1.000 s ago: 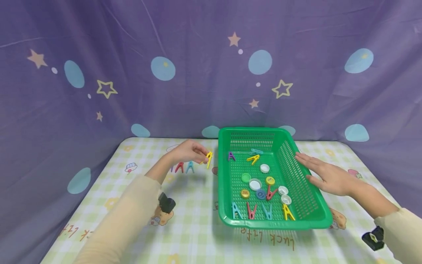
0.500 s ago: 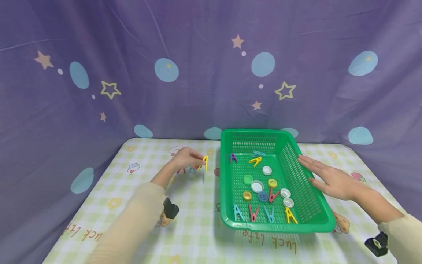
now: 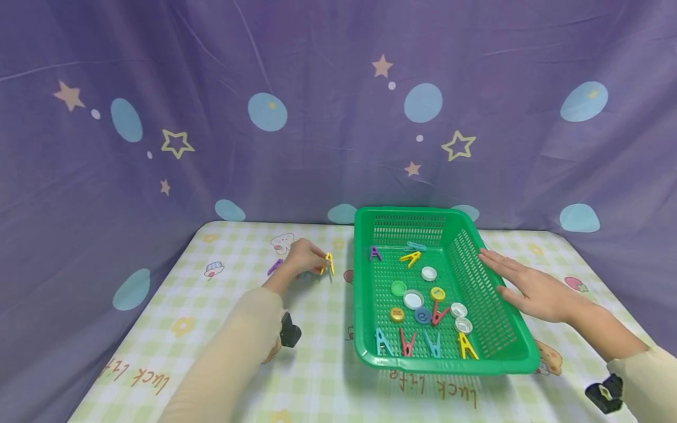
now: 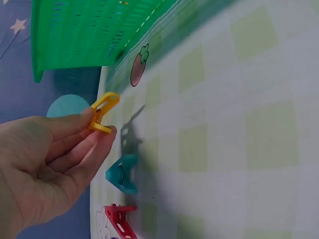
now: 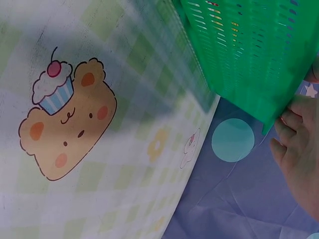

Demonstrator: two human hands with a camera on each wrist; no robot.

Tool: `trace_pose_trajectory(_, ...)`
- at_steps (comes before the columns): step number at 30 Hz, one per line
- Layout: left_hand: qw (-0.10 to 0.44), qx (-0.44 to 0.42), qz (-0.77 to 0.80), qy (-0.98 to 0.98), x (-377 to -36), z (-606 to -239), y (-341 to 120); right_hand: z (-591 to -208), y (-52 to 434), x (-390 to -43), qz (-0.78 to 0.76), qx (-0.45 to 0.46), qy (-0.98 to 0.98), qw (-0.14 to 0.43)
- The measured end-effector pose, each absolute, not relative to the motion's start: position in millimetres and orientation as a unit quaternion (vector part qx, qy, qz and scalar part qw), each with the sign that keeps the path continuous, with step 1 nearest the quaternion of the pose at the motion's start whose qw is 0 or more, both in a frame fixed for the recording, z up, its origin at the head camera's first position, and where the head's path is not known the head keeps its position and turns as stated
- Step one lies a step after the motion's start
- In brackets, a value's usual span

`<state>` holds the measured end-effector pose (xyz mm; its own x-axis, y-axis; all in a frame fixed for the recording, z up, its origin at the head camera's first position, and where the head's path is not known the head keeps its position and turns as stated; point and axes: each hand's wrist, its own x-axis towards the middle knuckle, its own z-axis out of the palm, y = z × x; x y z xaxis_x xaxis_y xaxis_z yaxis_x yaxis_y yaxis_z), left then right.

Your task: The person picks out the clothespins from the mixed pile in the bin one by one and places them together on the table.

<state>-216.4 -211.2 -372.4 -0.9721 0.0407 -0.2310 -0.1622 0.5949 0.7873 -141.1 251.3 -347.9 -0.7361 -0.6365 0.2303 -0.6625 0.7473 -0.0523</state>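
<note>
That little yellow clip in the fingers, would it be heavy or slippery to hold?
Probably very light: the left hand lifts the yellow clip with a fingertip pinch alone. It looks like stiff, smooth plastic, so it might slip. Being so small, it would likely skid across the table if pushed.

Soft, even light is falling from above onto my head view, and nothing is glaring. My left sleeve is casting a faint shadow on the green-checked plastic tablecloth [image 3: 322, 376], and the green perforated plastic basket [image 3: 365, 294] is throwing a thin one along its near edge. The purple star-print backdrop cloth [image 3: 211, 88] is bowing slightly at the edges. Both wrist views are blurring the basket and the cloth nearest the lens
</note>
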Motion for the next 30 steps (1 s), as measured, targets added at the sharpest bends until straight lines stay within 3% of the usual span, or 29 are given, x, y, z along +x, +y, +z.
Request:
trace_pose_trajectory(9,0.124,-0.067,0.366,0.92,-228,-370,-195,-347,252,-142,0.073,0.339,-0.934,0.09)
trace_pose_trajectory(30,0.108,-0.015,0.172,0.979,-228,-365,-180,-353,253,-142,0.093,0.353,-0.925,0.102)
